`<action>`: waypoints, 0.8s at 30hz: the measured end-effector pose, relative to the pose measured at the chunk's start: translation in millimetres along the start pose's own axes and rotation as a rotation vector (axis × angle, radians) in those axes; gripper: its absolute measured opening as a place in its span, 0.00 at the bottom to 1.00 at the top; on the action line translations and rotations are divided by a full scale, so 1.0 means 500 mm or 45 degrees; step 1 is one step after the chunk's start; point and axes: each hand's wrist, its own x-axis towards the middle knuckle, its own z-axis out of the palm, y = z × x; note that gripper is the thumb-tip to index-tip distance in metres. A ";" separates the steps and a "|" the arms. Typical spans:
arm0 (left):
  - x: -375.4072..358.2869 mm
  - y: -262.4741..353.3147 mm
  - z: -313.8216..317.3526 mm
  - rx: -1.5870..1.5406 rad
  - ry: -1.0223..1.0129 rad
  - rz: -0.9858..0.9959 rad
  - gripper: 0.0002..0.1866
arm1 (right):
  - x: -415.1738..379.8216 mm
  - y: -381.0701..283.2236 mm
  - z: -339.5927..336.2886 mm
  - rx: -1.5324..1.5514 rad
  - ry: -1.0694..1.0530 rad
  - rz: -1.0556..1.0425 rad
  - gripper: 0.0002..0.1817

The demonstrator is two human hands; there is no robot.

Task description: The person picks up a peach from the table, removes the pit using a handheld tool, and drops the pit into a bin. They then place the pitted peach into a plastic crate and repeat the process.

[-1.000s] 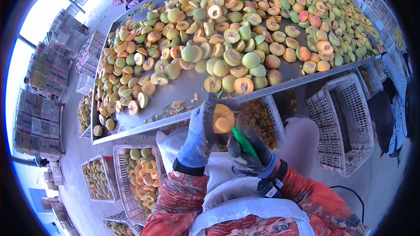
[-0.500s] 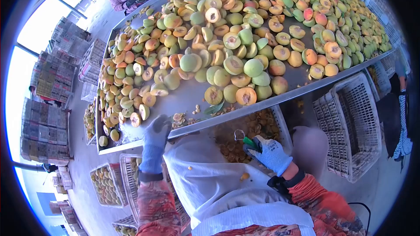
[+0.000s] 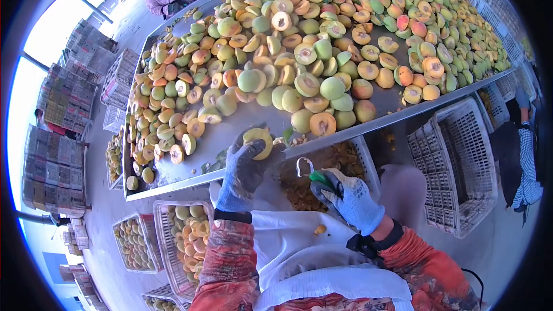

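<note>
Right now, the left hand (image 3: pixel 239 175) grips 1 peach half (image 3: pixel 264 137) near the table's front rim (image 3: pixel 380 118), and the right hand (image 3: pixel 357 203) is closed round the green handle (image 3: pixel 321 180) of a wire-loop tool (image 3: pixel 299 171). Loop and fruit sit apart, so I judge this a holding step; any contact would call for closing that gap, clear of the metal edge. Bare tabletop (image 3: pixel 245 118) gives room beyond the left hand, while the scrap crate (image 3: pixel 369 164) lies below, its wall beyond the right hand.
</note>
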 end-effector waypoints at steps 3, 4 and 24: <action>-0.048 -0.050 -0.035 -0.237 0.089 -0.060 0.21 | 0.020 -0.041 0.041 -0.264 0.018 -0.157 0.18; -0.058 -0.060 -0.035 -0.399 0.134 -0.081 0.20 | 0.022 -0.050 0.050 -0.393 0.030 -0.217 0.19; -0.175 -0.020 0.109 0.121 0.142 0.414 0.15 | -0.017 -0.102 0.001 1.250 -0.852 0.797 0.25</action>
